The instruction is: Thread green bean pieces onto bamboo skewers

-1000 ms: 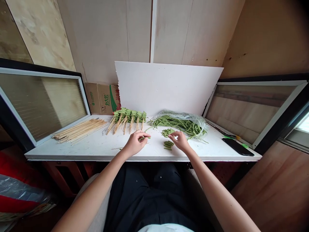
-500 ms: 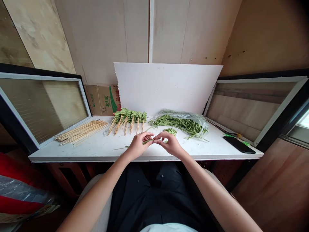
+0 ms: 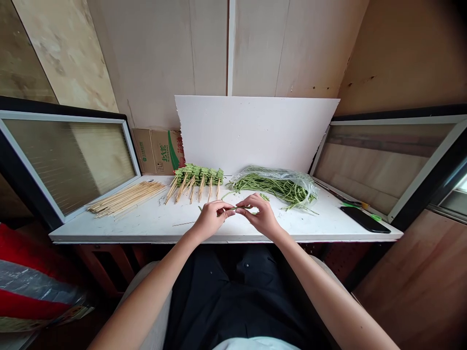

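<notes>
My left hand [image 3: 211, 218] and my right hand [image 3: 260, 214] meet over the front of the white table, both pinching a thin green bean [image 3: 241, 208] between thumbs and fingers. Its far ends are partly hidden by my fingers. Just behind my right hand lies a small pile of short cut bean pieces [image 3: 264, 197], mostly covered by that hand. Beyond my left hand, a stack of skewered bean pieces [image 3: 199, 174] lies with the bare stick ends toward me. Long green beans [image 3: 270, 185] spill from a clear plastic bag [image 3: 301, 181] behind my right hand.
Loose bamboo skewers [image 3: 127, 197] lie fanned at the table's left. A black phone [image 3: 365, 219] rests at the right, near a green-and-yellow tool [image 3: 365, 206]. A white board [image 3: 255, 133] and a cardboard box [image 3: 156, 150] stand behind. Framed panels [image 3: 73, 160] close both sides.
The bean between my hands now stretches toward the right hand's fingers, where before more of it showed under my left fingers. The view has shifted slightly.
</notes>
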